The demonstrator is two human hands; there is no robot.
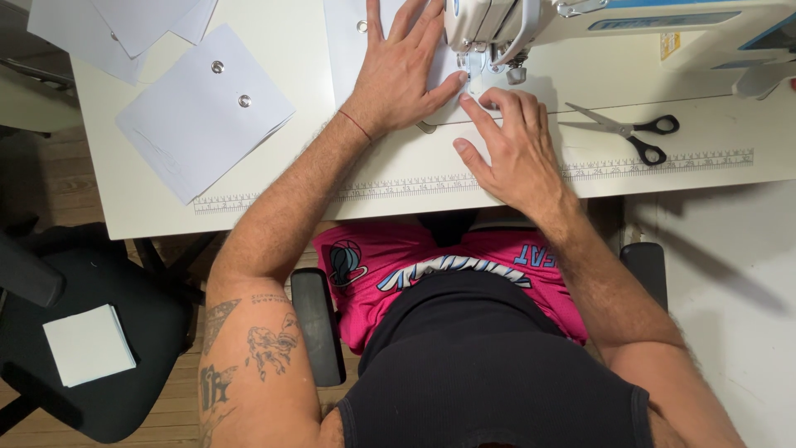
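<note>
My left hand [404,70] lies flat, fingers spread, on a white fabric piece [344,50] with a metal snap, pressing it onto the white sewing table [663,170]. My right hand [512,148] rests flat just right of it, fingertips touching the same fabric edge in front of the presser foot [489,66] of the white sewing machine [613,25]. Neither hand grips anything; both press down on the fabric. The needle area is partly hidden by the machine head.
Black-handled scissors [634,133] lie on the table to the right. A stack of white fabric squares with snaps [203,112] sits at the left, more pieces [124,29] behind. A black chair [91,332] at lower left carries a white square stack [87,344].
</note>
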